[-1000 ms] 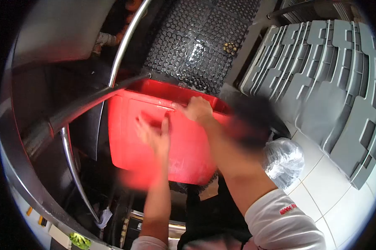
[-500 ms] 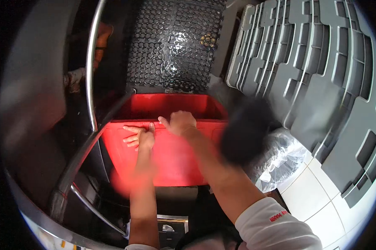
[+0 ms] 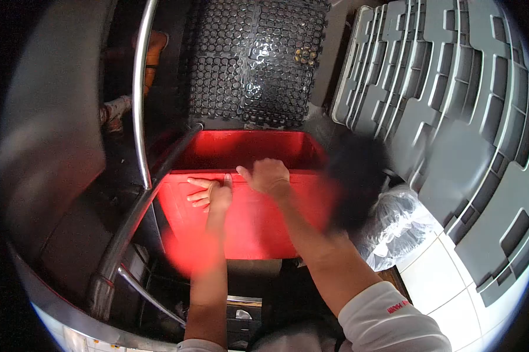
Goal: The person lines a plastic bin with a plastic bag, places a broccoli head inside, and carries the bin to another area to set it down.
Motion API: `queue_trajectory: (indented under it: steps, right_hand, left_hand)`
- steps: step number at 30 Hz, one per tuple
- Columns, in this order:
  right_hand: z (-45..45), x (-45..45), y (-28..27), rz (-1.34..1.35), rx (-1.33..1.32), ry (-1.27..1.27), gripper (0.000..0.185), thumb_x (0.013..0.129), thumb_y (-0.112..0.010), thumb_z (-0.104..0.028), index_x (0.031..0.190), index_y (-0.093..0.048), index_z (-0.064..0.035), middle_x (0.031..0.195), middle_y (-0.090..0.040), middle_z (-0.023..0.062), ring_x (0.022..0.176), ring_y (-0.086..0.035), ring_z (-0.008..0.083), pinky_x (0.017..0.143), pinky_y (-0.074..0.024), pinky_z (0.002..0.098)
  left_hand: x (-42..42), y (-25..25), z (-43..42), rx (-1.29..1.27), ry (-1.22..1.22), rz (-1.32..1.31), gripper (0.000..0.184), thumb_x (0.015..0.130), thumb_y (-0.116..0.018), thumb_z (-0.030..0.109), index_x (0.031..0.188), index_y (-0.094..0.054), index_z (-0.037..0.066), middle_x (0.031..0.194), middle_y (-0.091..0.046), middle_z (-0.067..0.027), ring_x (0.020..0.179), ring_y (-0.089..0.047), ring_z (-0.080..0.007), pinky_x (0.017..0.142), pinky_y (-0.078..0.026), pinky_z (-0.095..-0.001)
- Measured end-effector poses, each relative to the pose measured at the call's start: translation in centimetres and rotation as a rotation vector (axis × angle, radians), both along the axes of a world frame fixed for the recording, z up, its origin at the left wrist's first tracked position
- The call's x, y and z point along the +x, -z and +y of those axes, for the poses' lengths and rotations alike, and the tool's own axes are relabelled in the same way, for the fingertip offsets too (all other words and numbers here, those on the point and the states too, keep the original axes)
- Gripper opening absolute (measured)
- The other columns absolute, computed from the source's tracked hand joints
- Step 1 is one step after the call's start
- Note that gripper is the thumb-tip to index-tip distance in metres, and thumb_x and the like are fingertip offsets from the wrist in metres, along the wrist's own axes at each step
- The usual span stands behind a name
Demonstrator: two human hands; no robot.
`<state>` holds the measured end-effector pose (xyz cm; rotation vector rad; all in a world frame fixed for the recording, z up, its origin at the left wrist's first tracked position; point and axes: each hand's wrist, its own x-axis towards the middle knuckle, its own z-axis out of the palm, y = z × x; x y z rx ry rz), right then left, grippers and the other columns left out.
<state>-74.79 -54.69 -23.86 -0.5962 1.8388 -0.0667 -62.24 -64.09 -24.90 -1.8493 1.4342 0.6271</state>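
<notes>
A large red plastic bin (image 3: 258,220) with an open top is before me in the head view. My left hand (image 3: 215,195) lies against the outside of its near wall, fingers spread to the left and thumb at the rim. My right hand (image 3: 269,175) is closed over the same rim, to the right of the left hand. The fingertips of the right hand are hidden behind the wall. Only the dim upper part of the bin's inside shows; its floor is out of sight.
Left of the bin stand a curved metal rail (image 3: 139,100) and a dark bar (image 3: 136,214). Beyond lies a black studded mat (image 3: 217,76). Grey slatted plastic panels (image 3: 452,135) and a clear plastic bag (image 3: 396,226) are on the right. Dark and red blurs cover parts of the view.
The whole scene has shifted slightly to the right in view. Both hands keep their places at the bin's near rim.
</notes>
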Motion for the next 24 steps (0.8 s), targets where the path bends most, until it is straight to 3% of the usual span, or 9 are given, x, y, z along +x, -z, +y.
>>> queue_trajectory:
  steps: [7,13,16,24]
  right_hand:
    - [0.0,0.0,-0.1,0.031,-0.012,-0.001,0.074,0.087,-0.031,-0.065,0.088,-0.069,-0.0012,0.089,-0.067,0.0197,0.089,-0.065,0.0331,0.081,-0.051,0.0425]
    - [0.0,-0.1,-0.1,0.006,-0.008,0.024,0.074,0.086,-0.032,-0.066,0.088,-0.069,-0.001,0.09,-0.067,0.0202,0.091,-0.064,0.0339,0.082,-0.0506,0.0427]
    - [0.1,-0.1,0.0,0.009,-0.015,0.029,0.074,0.086,-0.033,-0.065,0.088,-0.07,-0.0014,0.09,-0.067,0.0202,0.091,-0.065,0.0338,0.081,-0.0509,0.0427]
    - [0.1,-0.1,0.2,0.017,-0.021,0.022,0.072,0.085,-0.034,-0.065,0.084,-0.07,-0.0021,0.086,-0.067,0.0194,0.087,-0.065,0.0331,0.078,-0.0516,0.0426]
  left_hand:
    - [-0.5,-0.9,0.0,0.012,-0.011,0.024,0.114,0.083,-0.056,0.053,0.133,0.033,0.004,0.126,0.031,-0.0476,0.119,0.02,-0.0677,0.1,-0.013,-0.0696]
    - [-0.2,-0.7,0.1,-0.008,-0.01,0.034,0.114,0.082,-0.057,0.053,0.133,0.035,0.008,0.126,0.03,-0.0481,0.12,0.017,-0.067,0.1,-0.014,-0.0694]
    - [-1.0,-1.0,0.2,-0.05,-0.067,0.015,0.121,0.078,-0.066,0.048,0.134,0.036,0.015,0.133,0.031,-0.0414,0.127,0.017,-0.0606,0.1,-0.013,-0.0699]
    - [-0.6,-0.3,0.1,-0.037,-0.093,0.003,0.123,0.077,-0.068,0.047,0.133,0.037,0.016,0.133,0.033,-0.0402,0.127,0.021,-0.0589,0.101,-0.009,-0.0694]
